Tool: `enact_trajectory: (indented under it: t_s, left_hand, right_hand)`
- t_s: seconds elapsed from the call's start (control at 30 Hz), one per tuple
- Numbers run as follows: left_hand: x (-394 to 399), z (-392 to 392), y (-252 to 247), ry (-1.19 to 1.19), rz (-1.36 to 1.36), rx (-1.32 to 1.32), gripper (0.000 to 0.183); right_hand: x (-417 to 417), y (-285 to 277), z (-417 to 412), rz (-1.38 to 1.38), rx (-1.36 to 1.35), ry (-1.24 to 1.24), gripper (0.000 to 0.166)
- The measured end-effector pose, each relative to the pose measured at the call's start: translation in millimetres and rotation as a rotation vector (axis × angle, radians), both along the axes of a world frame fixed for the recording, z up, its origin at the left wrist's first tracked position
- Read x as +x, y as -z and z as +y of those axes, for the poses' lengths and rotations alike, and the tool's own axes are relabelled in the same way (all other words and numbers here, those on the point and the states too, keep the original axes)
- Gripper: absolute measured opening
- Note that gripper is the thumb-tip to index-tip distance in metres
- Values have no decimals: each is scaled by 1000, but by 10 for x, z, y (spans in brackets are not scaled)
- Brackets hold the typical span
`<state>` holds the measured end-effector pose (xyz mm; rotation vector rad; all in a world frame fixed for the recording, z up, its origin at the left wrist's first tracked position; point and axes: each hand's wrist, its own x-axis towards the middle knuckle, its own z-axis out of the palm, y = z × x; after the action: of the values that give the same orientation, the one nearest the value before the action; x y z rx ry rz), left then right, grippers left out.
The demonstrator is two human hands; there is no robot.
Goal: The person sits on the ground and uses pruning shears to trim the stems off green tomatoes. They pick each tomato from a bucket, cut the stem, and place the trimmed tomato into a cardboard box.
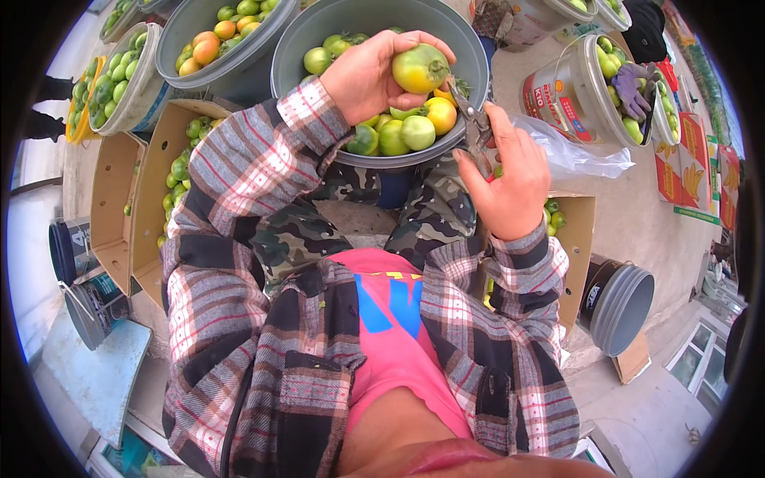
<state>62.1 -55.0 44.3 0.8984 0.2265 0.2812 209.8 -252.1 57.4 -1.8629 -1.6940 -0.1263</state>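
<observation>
My left hand [373, 74] holds a green tomato with a yellow blush [420, 69], its stem end turned to the right. In my right hand [517, 170] is a pair of pruning shears [476, 128], the tips close beside the tomato's stem end. Whether the blades touch the stem I cannot tell. Both hands are over a large grey bucket [382, 159] between my knees. Inside it lie green tomatoes [418, 132] and a yellow-orange one [441, 115].
Cardboard boxes of green tomatoes flank me, left [146, 209] and right [574, 251]. Another grey bucket [224, 77] with orange and green tomatoes stands ahead left. A white bucket [553, 89] carries a purple glove [632, 89]. A clear plastic bag [574, 152] lies right of my bucket.
</observation>
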Motion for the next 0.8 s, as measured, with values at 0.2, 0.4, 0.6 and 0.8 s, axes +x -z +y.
enact_trajectory:
  t_s: [0.2,0.4,0.6,0.8]
  left_hand:
    - [-81,-157,-14,-35,-66,-69,41]
    - [-147,-159,36,-81,-11,61,41]
    - [86,583,149,-197,314,362,32]
    - [572,518,688,181,521,1873,53]
  right_hand:
    - [-89,-58,56,-81,-59,31,65]
    - [-70,-44,72,-148,-153,-4,65]
    - [105,29,60,434,-35,36,57]
    - [96,194,-170,584,-116,46,61]
